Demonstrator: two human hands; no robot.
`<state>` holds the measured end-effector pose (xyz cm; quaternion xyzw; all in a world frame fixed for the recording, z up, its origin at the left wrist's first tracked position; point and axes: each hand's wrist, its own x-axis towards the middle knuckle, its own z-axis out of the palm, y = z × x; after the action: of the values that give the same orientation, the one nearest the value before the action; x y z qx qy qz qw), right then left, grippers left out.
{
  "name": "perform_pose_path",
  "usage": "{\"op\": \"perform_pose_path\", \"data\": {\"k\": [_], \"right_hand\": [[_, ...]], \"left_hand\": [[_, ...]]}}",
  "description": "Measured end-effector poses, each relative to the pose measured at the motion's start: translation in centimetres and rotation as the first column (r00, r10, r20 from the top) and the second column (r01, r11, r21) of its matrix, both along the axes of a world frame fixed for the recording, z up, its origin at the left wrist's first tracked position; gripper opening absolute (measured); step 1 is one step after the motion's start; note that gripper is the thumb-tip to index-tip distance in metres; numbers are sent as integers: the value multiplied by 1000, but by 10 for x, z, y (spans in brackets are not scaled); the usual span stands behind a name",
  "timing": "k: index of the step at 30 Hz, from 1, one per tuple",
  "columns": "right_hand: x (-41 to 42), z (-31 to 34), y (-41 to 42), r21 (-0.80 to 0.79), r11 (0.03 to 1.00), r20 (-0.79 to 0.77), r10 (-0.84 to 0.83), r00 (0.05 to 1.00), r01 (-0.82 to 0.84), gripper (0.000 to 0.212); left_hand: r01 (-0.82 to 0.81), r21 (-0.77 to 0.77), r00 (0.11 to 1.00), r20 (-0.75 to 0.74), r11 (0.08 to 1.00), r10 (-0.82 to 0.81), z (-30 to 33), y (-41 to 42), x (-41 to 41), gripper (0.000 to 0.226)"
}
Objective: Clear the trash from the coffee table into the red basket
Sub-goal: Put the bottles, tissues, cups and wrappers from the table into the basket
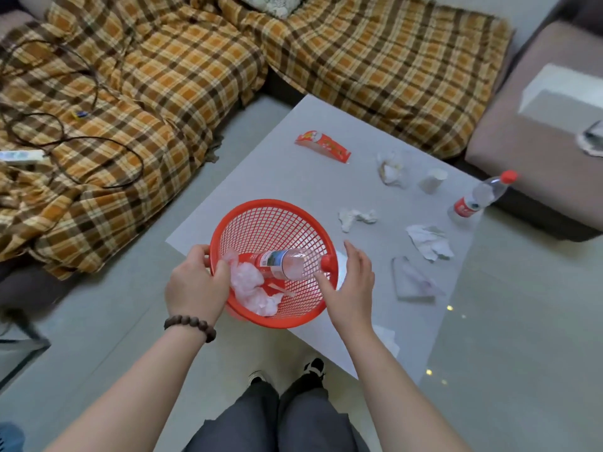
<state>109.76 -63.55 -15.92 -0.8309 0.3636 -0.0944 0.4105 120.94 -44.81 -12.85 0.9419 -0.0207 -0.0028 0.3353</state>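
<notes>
My left hand (195, 285) grips the near-left rim of the red mesh basket (277, 220), which is tilted toward me over the coffee table's corner. Inside lie a clear plastic bottle (287, 262) with a red cap, crumpled white tissue (248, 288) and a small stick. My right hand (350, 285) hovers open at the basket's right rim, next to the bottle cap, fingers spread and holding nothing. On the grey coffee table (293, 151) lie a red wrapper (323, 146), crumpled papers (357, 217) (429, 241), a paper cup (432, 180) on its side, a second bottle (479, 197) and a clear plastic bag (412, 282).
A plaid-covered sofa (163, 93) wraps the table's far and left sides, with black cables and a power strip (21, 156) on it. A brown ottoman (538, 135) stands at the right. A white tissue (386, 337) lies at the table's near edge beside my right forearm. My legs and shoes are below.
</notes>
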Motion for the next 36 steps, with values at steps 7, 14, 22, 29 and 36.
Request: {"op": "perform_pose_path", "data": {"k": [7, 14, 22, 29, 36], "right_hand": [[-38, 9, 5, 378, 911, -58, -154, 986, 164, 68], [-49, 31, -14, 319, 937, 52, -164, 985, 139, 51], [-89, 10, -87, 336, 942, 94, -27, 995, -6, 52], [-148, -4, -182, 341, 918, 52, 197, 979, -203, 62], [-157, -26, -192, 426, 821, 45, 399, 916, -379, 52]], "left_hand": [[45, -101, 997, -54, 994, -51, 3, -7, -5, 18], [78, -256, 987, -117, 963, -112, 12, -31, -38, 9], [-91, -343, 980, -195, 935, 23, -2, -93, -110, 24], [-303, -299, 946, -209, 905, 248, -19, -167, -207, 31], [-507, -193, 861, -154, 840, 485, -20, -174, -258, 30]]}}
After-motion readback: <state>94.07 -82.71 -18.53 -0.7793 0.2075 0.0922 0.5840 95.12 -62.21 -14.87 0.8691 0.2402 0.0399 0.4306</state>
